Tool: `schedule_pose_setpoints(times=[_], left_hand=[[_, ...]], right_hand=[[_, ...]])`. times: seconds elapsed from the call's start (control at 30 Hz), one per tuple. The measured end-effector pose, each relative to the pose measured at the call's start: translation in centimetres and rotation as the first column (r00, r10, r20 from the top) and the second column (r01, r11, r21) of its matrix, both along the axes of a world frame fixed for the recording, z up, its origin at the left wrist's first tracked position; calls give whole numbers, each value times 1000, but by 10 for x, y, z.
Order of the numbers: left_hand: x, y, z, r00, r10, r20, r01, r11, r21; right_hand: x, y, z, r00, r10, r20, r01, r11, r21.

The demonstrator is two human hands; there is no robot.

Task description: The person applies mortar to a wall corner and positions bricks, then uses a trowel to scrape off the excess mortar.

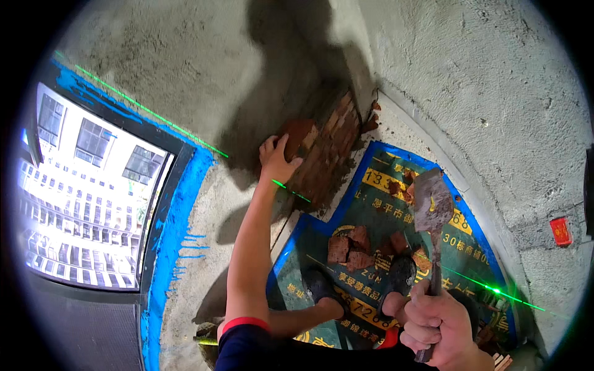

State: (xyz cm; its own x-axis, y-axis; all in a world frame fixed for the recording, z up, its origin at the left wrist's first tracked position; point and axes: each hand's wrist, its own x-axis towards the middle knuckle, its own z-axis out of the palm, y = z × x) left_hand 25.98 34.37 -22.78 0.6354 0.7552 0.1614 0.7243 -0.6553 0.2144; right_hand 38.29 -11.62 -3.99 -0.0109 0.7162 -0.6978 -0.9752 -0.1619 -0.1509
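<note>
My left hand (278,162) reaches forward to a low stack of red bricks (328,151) built in the corner against the grey wall. Its fingers and thumb are around a red brick (299,134) at the top of the stack, on the side nearer the window. In my right hand (440,324), low at the right, is the handle of a trowel (433,201), its flat, mortar-smeared blade pointing away from me. The fingers are wrapped closed around that handle. The far side of the left hand's brick is hidden.
Broken brick pieces (349,247) lie on a printed green floor sheet (377,216) edged with blue tape, near my shoes (401,275). A window (99,185) with a blue-coated surround (179,229) is at left. A small red packet (560,232) sits at right. Green laser lines cross the surfaces.
</note>
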Motion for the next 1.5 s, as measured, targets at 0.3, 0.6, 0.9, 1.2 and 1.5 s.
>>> schedule_pose_setpoints(times=[0.3,0.6,0.9,1.2,1.5], left_hand=[[9,4,-2,999,8,-47,-8,1000,-1],[3,5,29,998,69,-3,-68,979,-192],[-84,-16,38,965,-248,89,253,966,-55],[-64,-14,19,990,-17,142,22,999,-33],[-72,-9,15,971,-18,236,46,992,-114]], right_hand=[[-11,-6,-7,1000,-29,-1,30,997,72],[-40,10,-19,988,91,-127,-49,951,306],[-41,27,-14,990,104,94,-118,981,155],[-32,117,-31,328,300,896,-490,865,-110],[-12,233,-65,-571,-184,800,-340,940,-26]])
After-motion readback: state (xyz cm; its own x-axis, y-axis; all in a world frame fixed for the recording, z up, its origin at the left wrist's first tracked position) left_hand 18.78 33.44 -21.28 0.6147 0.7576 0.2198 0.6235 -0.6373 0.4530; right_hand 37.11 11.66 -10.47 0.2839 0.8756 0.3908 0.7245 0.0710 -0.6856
